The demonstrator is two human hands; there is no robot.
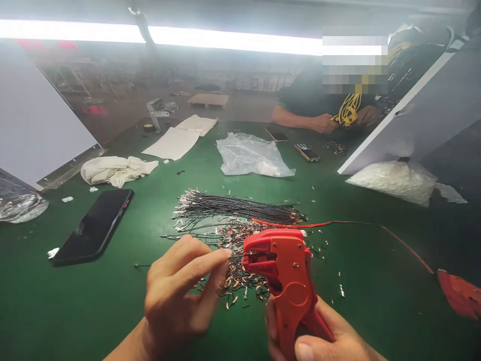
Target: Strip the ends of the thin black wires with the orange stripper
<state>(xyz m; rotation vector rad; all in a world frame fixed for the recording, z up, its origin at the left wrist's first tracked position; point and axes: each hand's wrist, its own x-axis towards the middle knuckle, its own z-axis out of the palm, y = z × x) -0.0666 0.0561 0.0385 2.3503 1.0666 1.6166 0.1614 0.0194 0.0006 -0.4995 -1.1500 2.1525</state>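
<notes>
My right hand is wrapped round the handles of a red and orange wire stripper, held upright with its jaws to the left. Between thumb and forefinger, my left hand pinches a thin black wire. One end of that wire reaches into the stripper's jaws; the other sticks out left, past the hand. Beneath and behind the tool lies a heap of short wire scraps, copper and black. A bundle of black wires with metal ends at the left rests just beyond it.
A black phone and a white cloth lie left. Farther back are paper and a clear plastic bag. A red strip runs right towards a red tool. Across the table, a person handles yellow cable.
</notes>
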